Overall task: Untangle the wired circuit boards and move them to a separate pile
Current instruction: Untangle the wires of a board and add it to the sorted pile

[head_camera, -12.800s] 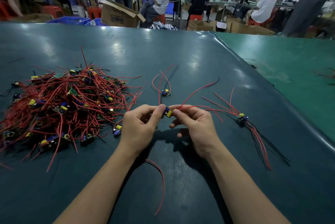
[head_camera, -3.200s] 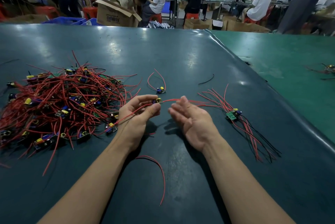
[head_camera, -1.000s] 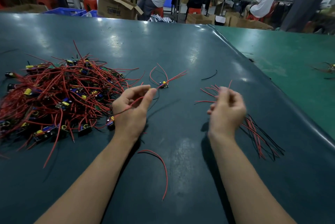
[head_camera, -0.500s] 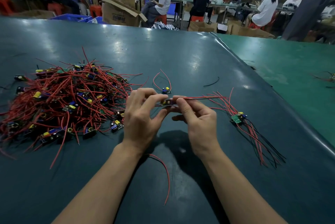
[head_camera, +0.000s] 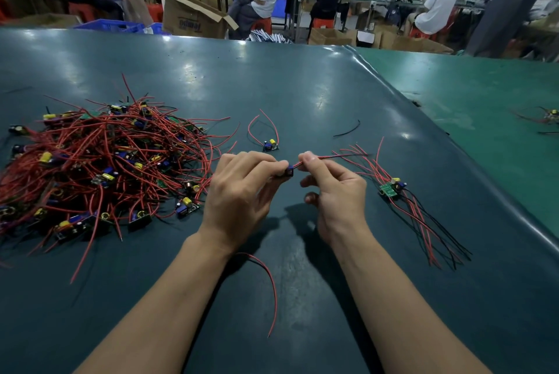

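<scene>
A big tangle of red-wired circuit boards (head_camera: 99,168) lies on the dark green table (head_camera: 302,86) at the left. My left hand (head_camera: 242,192) pinches a small circuit board (head_camera: 289,171) just above the table. My right hand (head_camera: 332,189) pinches that board's red wires (head_camera: 335,156) close to the board; they stretch out to the right. A small separate pile of boards with red and black wires (head_camera: 393,190) lies at the right. One single board with looped red wires (head_camera: 270,145) sits beyond my hands.
A loose red wire (head_camera: 269,283) curves between my forearms. A short black wire (head_camera: 348,131) lies farther back. A lighter green table (head_camera: 484,95) adjoins at the right, with another wired board (head_camera: 549,115) on it. People, stools and cardboard boxes (head_camera: 193,18) fill the background.
Both hands have kept hold of the board and wires and stayed together at the centre. The wires now stretch straighter to the right from my right hand's pinch.
</scene>
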### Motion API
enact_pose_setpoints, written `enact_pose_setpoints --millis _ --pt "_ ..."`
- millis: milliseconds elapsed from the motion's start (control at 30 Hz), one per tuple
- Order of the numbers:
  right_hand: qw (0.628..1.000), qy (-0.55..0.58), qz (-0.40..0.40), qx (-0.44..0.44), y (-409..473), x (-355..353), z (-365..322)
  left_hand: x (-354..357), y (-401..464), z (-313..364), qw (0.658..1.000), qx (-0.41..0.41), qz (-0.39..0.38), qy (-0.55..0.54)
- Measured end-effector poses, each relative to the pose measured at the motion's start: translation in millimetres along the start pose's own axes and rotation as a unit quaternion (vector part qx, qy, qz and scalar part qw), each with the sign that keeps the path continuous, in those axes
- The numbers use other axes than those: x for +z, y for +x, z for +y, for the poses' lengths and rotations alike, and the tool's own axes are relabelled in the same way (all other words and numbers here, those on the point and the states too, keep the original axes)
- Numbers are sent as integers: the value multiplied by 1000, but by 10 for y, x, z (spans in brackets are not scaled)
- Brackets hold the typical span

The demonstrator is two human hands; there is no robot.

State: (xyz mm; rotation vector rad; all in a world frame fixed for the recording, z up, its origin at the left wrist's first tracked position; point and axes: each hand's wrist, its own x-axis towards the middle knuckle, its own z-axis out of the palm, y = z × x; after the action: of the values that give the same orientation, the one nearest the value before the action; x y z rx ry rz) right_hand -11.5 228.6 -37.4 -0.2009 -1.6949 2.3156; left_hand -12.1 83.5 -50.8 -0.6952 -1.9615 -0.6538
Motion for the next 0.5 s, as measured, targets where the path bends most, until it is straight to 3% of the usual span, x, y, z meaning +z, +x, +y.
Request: enact_pose_setpoints --millis 200,333,500 --pt "990 -8 142 2 208 -211 -31 0 15 -18 999 19 -31 -14" --pt "985 -71 157 -6 260 -230 60 3 12 -10 998 37 -51 -6" --pt "964 -200 148 -99 265 -236 127 -19 -28 -29 997 21 -70 -26"
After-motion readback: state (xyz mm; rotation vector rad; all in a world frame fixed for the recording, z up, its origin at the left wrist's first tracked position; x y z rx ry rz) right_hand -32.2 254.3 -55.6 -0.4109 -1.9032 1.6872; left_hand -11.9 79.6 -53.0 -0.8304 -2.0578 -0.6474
